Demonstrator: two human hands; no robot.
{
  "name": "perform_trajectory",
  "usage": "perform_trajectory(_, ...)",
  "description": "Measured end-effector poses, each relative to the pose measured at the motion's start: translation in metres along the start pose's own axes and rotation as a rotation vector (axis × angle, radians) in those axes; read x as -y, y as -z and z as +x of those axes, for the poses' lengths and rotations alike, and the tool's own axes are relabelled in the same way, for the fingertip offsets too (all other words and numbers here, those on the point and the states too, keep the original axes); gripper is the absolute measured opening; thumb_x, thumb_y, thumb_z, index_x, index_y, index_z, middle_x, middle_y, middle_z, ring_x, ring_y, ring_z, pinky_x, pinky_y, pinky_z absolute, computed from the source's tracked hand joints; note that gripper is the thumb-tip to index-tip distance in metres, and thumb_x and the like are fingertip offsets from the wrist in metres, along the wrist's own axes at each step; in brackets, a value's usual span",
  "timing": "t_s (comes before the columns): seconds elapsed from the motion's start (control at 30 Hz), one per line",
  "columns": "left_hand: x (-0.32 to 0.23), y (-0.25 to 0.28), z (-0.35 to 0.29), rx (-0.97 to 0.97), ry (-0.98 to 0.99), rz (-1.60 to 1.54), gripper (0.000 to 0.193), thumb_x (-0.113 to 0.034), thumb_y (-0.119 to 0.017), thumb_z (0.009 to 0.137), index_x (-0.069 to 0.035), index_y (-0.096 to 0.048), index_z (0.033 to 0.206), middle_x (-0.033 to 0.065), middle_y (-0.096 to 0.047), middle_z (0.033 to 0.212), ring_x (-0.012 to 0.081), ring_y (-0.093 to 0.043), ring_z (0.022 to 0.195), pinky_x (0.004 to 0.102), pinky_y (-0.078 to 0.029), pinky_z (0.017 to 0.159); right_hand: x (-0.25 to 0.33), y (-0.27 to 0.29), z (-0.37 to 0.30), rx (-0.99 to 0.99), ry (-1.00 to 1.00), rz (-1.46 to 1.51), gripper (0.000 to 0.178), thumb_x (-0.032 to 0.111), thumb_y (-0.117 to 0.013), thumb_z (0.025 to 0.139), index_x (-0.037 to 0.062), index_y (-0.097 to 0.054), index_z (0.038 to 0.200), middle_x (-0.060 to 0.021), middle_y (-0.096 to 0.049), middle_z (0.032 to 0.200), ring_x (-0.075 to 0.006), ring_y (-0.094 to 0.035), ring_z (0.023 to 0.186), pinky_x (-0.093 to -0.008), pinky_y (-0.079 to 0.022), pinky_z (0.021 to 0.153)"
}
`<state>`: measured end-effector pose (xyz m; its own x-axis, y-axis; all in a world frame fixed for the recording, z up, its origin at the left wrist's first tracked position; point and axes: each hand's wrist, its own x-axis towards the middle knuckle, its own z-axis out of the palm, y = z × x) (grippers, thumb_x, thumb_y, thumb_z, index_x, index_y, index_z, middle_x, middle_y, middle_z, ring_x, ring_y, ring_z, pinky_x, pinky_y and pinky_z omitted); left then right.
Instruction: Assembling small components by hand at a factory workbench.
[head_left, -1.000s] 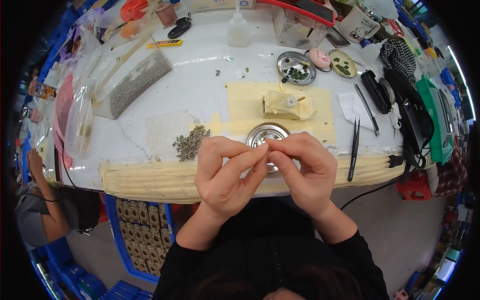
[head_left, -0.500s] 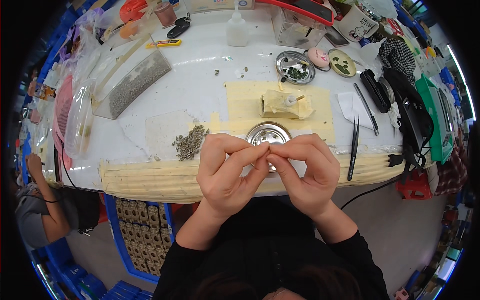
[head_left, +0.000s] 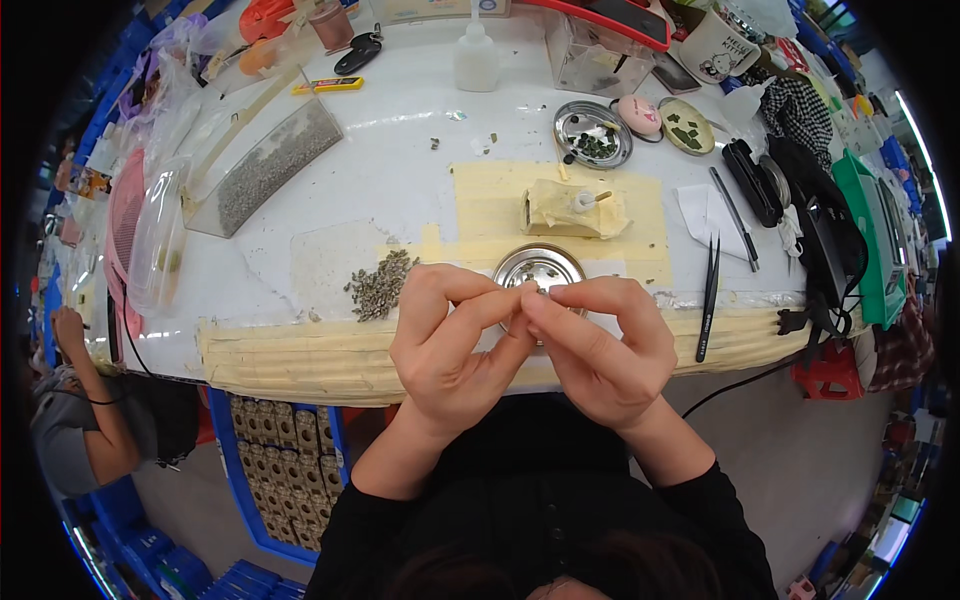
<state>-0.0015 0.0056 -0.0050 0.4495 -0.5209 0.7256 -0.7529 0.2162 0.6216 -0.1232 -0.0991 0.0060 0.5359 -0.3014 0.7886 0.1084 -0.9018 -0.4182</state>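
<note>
My left hand (head_left: 455, 350) and my right hand (head_left: 608, 345) meet fingertip to fingertip above the table's near edge. Both are pinched closed on something tiny that the fingers mostly hide; its kind does not show. Right behind the fingertips is a round shiny metal dish (head_left: 540, 258) with small bits in it, partly covered by my hands. Left of my left hand lies a heap of small grey-green pieces (head_left: 380, 285). Beyond the dish stands a small block wrapped in yellow tape (head_left: 572, 210), with a short stick in a white holder on top.
Black tweezers (head_left: 709, 300) lie to the right. Farther back are a metal dish of dark green pieces (head_left: 592, 135), a white squeeze bottle (head_left: 475, 60) and a clear bin of grey granules (head_left: 270, 170). A blue crate (head_left: 345, 450) sits below the table; another person's arm (head_left: 95, 400) is at far left.
My right index finger has lifted and spread a little from the pinch, while the right thumb has shifted left against the left fingertips. The left hand has barely moved.
</note>
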Motion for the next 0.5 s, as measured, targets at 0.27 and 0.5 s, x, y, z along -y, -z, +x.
perform_trajectory(0.27, -0.002, 0.004, 0.004, 0.134, 0.199, -0.218, 0.018, 0.004, -0.077, 0.076, -0.002, -0.073, 0.092, 0.0058, -0.061, 0.088, 0.0172, -0.058, 0.077, 0.0274, -0.047, 0.067, -0.017, 0.023, 0.016, 0.276, 0.217, -0.061, 0.033, 0.010, -0.071, 0.076, 0.0077, -0.072, 0.108, -0.0049, -0.065, 0.093, -0.0188, -0.068, 0.081, -0.0278, -0.054, 0.060)
perform_trajectory(0.5, 0.000, 0.003, 0.004, 0.235, 0.210, -0.274, 0.017, 0.007, -0.072, 0.080, -0.001, -0.072, 0.095, 0.0070, -0.060, 0.090, 0.0177, -0.058, 0.079, 0.0277, -0.047, 0.068, -0.018, 0.038, 0.031, 0.419, 0.264, -0.090, 0.022, 0.012, -0.067, 0.078, 0.0079, -0.068, 0.099, -0.0028, -0.065, 0.093, -0.0173, -0.069, 0.084, -0.0280, -0.056, 0.066)
